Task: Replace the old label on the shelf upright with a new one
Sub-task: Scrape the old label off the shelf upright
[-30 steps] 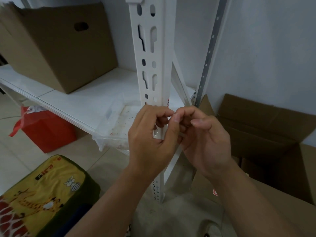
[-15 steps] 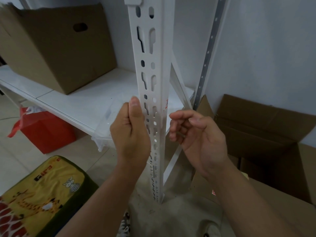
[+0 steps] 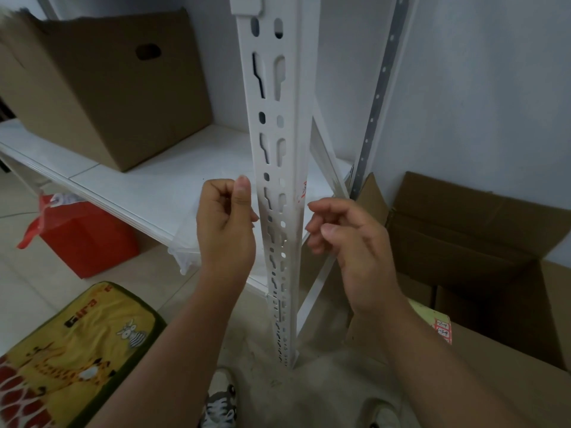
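Observation:
The white slotted shelf upright (image 3: 278, 149) stands between my hands. Faint red marks (image 3: 304, 190) show on its right face, at hand height. My left hand (image 3: 227, 223) is just left of the upright and clear of it. Its thumb is pressed against the curled fingers, pinching a thin pale sliver, which seems to be the old label (image 3: 241, 177). My right hand (image 3: 349, 242) hovers to the right of the upright, fingers loosely curled and apart, with nothing in them. A red-and-white label sheet (image 3: 443, 330) lies on the cardboard at the lower right.
A cardboard box (image 3: 102, 88) stands on the white shelf (image 3: 139, 180), with a clear plastic tub (image 3: 185, 251) at the shelf edge behind my left hand. An open cardboard box (image 3: 479, 242) is on the right. On the floor sit a red bag (image 3: 83, 236) and a yellow cushion (image 3: 77, 350).
Both hands were pinching together at the upright. They have come off it: the left drew away to the left, still pinched, and the right backed off to the right.

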Available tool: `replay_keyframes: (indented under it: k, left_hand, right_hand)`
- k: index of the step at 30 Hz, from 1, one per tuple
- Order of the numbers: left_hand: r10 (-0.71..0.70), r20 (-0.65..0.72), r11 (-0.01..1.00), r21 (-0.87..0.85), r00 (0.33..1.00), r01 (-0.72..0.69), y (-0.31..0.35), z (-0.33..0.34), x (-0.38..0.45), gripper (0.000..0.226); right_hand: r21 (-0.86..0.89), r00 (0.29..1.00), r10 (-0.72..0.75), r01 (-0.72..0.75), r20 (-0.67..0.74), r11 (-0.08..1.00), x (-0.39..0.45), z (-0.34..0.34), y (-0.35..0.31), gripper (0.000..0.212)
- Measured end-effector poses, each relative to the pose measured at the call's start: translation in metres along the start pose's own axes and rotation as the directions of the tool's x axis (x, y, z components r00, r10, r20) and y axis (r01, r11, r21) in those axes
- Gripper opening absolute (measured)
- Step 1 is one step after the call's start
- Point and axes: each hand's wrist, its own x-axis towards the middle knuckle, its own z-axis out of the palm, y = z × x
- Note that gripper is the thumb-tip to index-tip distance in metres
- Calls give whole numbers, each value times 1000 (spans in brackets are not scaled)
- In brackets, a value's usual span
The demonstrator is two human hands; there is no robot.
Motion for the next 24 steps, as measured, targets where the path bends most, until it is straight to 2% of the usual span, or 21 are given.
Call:
replay_keyframes:
  k: [1,3,5,8,11,14,18,20,21,23,24]
  left_hand:
    - [-10,0,1000,7,1000,10,-1,0,1,25]
    - [-32,-7,999,32,999,32,-3,0,3,31]
    - [-58,-10,997,52,998,59,-5,-1,6,40]
    - [-93,-3,993,72,996,93,-9,-1,10,51]
    - [-140,40,977,166,989,132,-16,-1,19,55]
    - [-205,109,937,308,973,163,-31,1,29,43]
    - [-311,99,857,460,945,233,-55,0,40,12]
    - [-358,97,824,501,929,265,-60,-1,42,31]
    - [-352,83,805,535,932,256,-62,-2,43,33]
    - [-354,74,755,611,932,238,-59,0,42,22]
    - [-367,67,741,624,928,248,-56,1,40,31]
  right_hand:
    - [-138,998,-63,59,-19,989,-2,2,1,19]
    - [-408,974,-222,182,-52,895,-3,6,4,19]
    - [-527,937,-343,261,-63,809,-3,9,8,22]
    - [-595,906,-417,300,-66,746,-1,11,12,24]
    - [-653,882,-470,340,-27,676,1,12,14,28]
    - [-685,852,-524,389,13,616,1,14,16,27]
    - [-709,820,-571,424,36,564,1,12,19,26]
    - [-715,814,-580,429,41,552,2,11,20,25]
    - [-719,812,-582,429,41,547,2,12,20,25]
    - [-721,810,-586,424,32,547,1,12,21,24]
    - [-717,809,-587,420,20,555,1,13,21,23]
